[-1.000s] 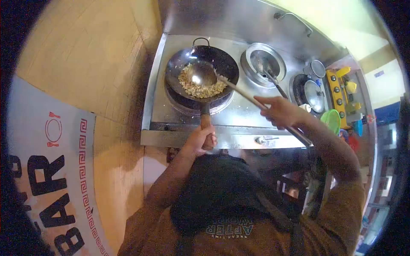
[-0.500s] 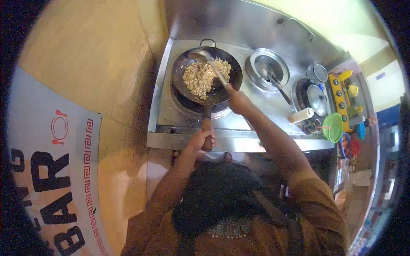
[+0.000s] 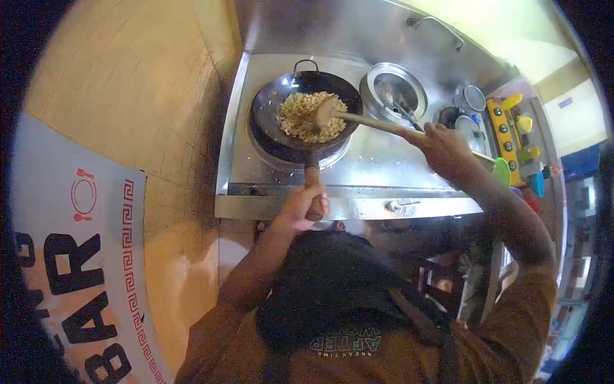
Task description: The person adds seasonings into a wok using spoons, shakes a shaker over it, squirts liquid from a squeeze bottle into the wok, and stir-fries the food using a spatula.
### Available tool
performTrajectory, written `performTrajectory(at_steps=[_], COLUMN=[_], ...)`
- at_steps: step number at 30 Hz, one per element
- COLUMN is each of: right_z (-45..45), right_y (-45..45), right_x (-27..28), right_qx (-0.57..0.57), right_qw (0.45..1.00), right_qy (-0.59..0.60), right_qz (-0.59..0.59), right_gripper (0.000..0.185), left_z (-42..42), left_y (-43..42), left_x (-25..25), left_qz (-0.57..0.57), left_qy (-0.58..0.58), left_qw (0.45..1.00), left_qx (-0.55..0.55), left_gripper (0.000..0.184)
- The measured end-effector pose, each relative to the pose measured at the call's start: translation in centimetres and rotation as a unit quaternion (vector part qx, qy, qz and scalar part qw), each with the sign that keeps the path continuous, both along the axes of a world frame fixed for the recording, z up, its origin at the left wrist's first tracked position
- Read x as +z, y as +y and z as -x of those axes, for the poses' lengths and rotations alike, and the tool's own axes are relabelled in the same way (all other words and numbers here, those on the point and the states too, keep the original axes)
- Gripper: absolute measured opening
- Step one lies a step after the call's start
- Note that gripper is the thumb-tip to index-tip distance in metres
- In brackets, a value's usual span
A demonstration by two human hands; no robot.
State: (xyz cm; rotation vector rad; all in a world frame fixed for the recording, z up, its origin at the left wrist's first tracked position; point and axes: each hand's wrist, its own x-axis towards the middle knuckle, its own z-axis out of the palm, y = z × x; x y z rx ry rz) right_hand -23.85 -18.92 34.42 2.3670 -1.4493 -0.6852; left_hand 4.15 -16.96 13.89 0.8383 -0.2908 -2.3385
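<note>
A dark wok (image 3: 267, 121) sits on the burner ring and holds a heap of brownish fried rice (image 3: 297, 109). My left hand (image 3: 302, 208) is wrapped round the wok's wooden handle (image 3: 311, 175) near its end. With my right hand (image 3: 448, 150), off to the right of the stove, I grip a long-handled ladle (image 3: 377, 123). The ladle's round head rests on or in the rice toward the right side of the wok. It is slightly smeared, so its exact contact is hard to see.
A round metal pot (image 3: 366, 86) with another dark-handled utensil in it stands right of the wok. Farther right are a small saucepan (image 3: 473, 98), a green bowl (image 3: 502, 173) and a yellow gas stove (image 3: 502, 131). A steel backsplash (image 3: 326, 32) rises behind; a printed banner (image 3: 102, 256) hangs left.
My right hand has moved right and the ladle has swung to a flatter angle, its head passing from the wok's far side into the rice. My left hand keeps its hold on the handle.
</note>
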Motion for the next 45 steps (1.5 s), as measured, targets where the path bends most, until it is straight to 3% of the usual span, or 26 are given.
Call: performTrajectory(at_steps=[3, 5, 6, 7, 9, 12, 15, 17, 21, 25, 27, 29, 30, 33, 34, 35, 36, 37, 38, 39, 41, 43, 44, 45], right_z=[0.5, 3.2, 1.4, 3.6, 2.8, -2.6, -5.9, -6.5, -4.6, -1.2, 0.1, -0.6, 0.4, -0.1, 2.4, 1.8, 3.3, 2.3, 2.9, 3.6, -0.5, -1.5, -5.7, -5.7], right_y=[-1.0, -3.1, -3.4, -3.8, -4.3, -9.8, -10.4, -5.8, -0.3, -3.0, -5.0, -5.1, -5.0, -4.7, -5.1, -5.5, -6.6, -6.8, -6.4, -6.8, -7.6, -9.8, -8.4, -7.5], right_x=[-3.2, -10.6, -10.1, -14.4, -17.6, -18.3, -21.0, -17.3, -13.2, -9.2, -5.8, -1.4, -0.8, -0.7, -5.5, -7.5, -11.5, -11.5, -13.9, -16.4, -16.8, -21.2, -14.3, -13.8], right_qx=[-0.095, -0.156, -0.221, -0.147, -0.051, -0.221, -0.227, -0.164, -0.147, -0.085, -0.005, -0.053, -0.019, -0.069, -0.043, -0.145, -0.173, -0.2, -0.15, -0.115, -0.243, -0.252, -0.378, -0.363], right_qw=[0.993, 0.969, 0.938, 0.93, 0.906, 0.882, 0.885, 0.941, 0.972, 0.993, 0.998, 0.997, 0.998, 0.994, 0.998, 0.978, 0.971, 0.947, 0.923, 0.924, 0.891, 0.841, 0.768, 0.771], right_qy=[0.004, -0.162, -0.235, -0.325, -0.419, -0.411, -0.388, -0.255, -0.108, -0.002, 0.066, 0.049, 0.061, 0.074, 0.004, -0.104, -0.131, -0.208, -0.345, -0.361, -0.379, -0.47, -0.484, -0.486], right_qz=[-0.068, -0.098, -0.126, -0.087, 0.039, -0.064, -0.125, -0.151, -0.146, -0.088, -0.017, -0.028, 0.012, -0.042, -0.046, -0.103, -0.104, -0.139, -0.081, -0.055, -0.059, -0.094, -0.182, -0.195], right_gripper=[0.057, 0.059, 0.059, 0.059, 0.058, 0.058, 0.068, 0.075, 0.074, 0.072, 0.069, 0.067, 0.065, 0.063, 0.062, 0.059, 0.059, 0.055, 0.054, 0.056, 0.054, 0.052, 0.051, 0.049], left_z=[0.2, 0.2, -0.1, -0.3, -1.0, -1.7, -1.7, -1.8, -1.8, 1.6, 1.0, -0.4, -0.7, -0.6, -0.7, -0.7, -0.7, -1.2, -1.9, -2.2, -2.2, -2.1, -2.1, -2.3], left_y=[-0.1, 0.1, 0.4, 0.2, -0.1, -0.3, -1.1, -0.9, 0.4, 3.1, 1.9, 0.3, -0.2, 0.2, 0.7, 0.6, 0.0, -0.6, -1.0, -0.8, -0.7, -0.4, -0.7, -0.8], left_x=[-3.4, -3.2, -4.3, -4.8, -4.5, -6.0, -8.6, -9.1, -6.6, 3.5, 2.9, 2.2, 0.5, -0.5, -1.1, -1.6, -2.2, -3.3, -4.8, -6.1, -7.2, -8.1, -8.4, -8.8], left_qz=[-0.022, -0.01, -0.001, 0.005, 0.003, 0.017, 0.035, 0.034, 0.034, -0.018, -0.017, -0.012, -0.023, -0.012, -0.013, -0.009, 0.001, 0.021, 0.038, 0.049, 0.034, 0.024, 0.025, 0.02], left_qy=[0.067, 0.033, 0.017, 0.002, -0.037, -0.024, 0.006, 0.018, 0.007, -0.016, -0.055, -0.047, -0.009, -0.001, -0.001, 0.0, 0.003, 0.006, 0.009, 0.012, 0.019, 0.015, 0.009, 0.001], left_qw=[0.998, 0.999, 1.0, 1.0, 0.999, 0.999, 0.999, 0.999, 0.999, 1.0, 0.998, 0.999, 1.0, 1.0, 1.0, 1.0, 1.0, 1.0, 0.999, 0.998, 0.999, 1.0, 1.0, 1.0], left_qx=[0.001, 0.019, 0.021, 0.028, 0.032, 0.015, -0.001, -0.013, -0.027, 0.007, -0.001, 0.015, 0.006, 0.028, 0.026, 0.024, 0.025, 0.006, -0.011, -0.028, -0.001, 0.012, 0.016, 0.017], left_gripper=[0.011, 0.012, 0.014, 0.015, 0.015, 0.016, 0.015, 0.014, 0.014, 0.013, 0.012, 0.012, 0.013, 0.013, 0.013, 0.013, 0.014, 0.014, 0.015, 0.016, 0.016, 0.016, 0.016, 0.016])
